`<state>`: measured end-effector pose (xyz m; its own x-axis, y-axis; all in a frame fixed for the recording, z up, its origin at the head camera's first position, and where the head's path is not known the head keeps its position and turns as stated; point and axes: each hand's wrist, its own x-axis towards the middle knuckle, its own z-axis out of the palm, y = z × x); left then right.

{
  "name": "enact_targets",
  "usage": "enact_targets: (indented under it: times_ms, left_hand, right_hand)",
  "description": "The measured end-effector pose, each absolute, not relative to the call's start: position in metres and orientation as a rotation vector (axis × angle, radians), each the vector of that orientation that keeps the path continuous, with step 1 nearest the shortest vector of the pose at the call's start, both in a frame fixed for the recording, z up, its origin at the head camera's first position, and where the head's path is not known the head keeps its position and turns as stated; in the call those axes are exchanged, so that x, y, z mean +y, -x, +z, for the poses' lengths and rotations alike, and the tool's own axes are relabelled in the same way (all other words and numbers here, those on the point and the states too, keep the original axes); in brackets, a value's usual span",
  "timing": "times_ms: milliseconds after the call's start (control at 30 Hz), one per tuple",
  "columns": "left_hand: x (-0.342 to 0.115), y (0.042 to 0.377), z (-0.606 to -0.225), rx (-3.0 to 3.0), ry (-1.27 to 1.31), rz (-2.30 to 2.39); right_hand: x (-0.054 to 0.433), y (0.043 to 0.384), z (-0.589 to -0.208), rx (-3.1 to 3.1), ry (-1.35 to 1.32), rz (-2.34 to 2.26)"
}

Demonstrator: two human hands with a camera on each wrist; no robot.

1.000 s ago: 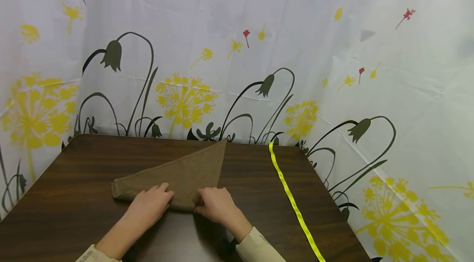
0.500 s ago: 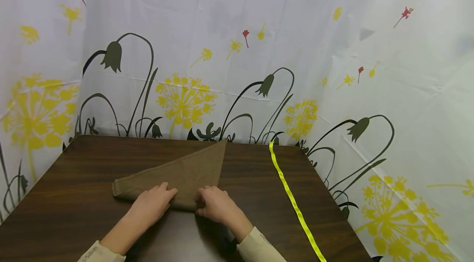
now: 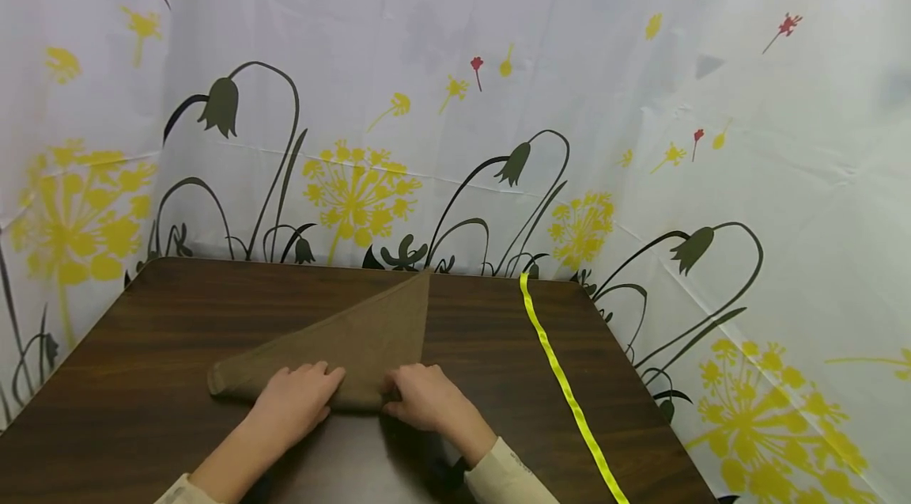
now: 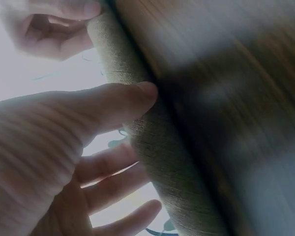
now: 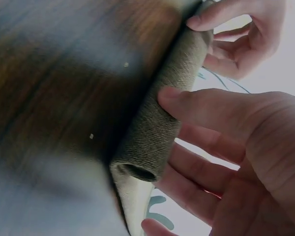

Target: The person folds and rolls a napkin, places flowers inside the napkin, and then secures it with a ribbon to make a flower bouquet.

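Note:
A brown cloth (image 3: 377, 338) lies on the dark wooden table, its far part narrowing to a point near the back edge. Its near edge is rolled into a tube, whose hollow end (image 5: 137, 171) shows in the right wrist view. My left hand (image 3: 297, 399) grips the roll left of centre, with the thumb (image 4: 132, 98) on the near side and fingers on the far side. Towards the roll's right end, my right hand (image 3: 427, 401) holds it in the same way, thumb (image 5: 182, 101) across the cloth. The fingertips behind the roll are partly hidden.
A yellow ribbon-like strip (image 3: 562, 377) runs down the right part of the table (image 3: 156, 314) from back to front. Behind the table hangs a white curtain (image 3: 427, 13) printed with flowers.
The cloth's left end has shifted slightly left and towards me, and its far tip slightly left. Both hands have come slightly nearer to me, still on the roll.

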<state>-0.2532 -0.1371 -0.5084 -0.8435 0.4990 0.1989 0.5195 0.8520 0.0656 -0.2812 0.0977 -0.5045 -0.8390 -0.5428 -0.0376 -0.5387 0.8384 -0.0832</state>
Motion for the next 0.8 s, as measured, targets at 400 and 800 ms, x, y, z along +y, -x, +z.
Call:
enact_targets:
  times_ms: [400,800]
  left_hand:
    - [-0.131,0.249,-0.511,-2.7,0.77,-0.02]
    - [-0.132,0.245,-0.511,-2.738,0.816,-0.095]
  right_hand:
    - [0.104,0.283,-0.506,2.926,0.845,-0.158]
    - [0.111,0.285,-0.504,2.91,0.858,-0.13]
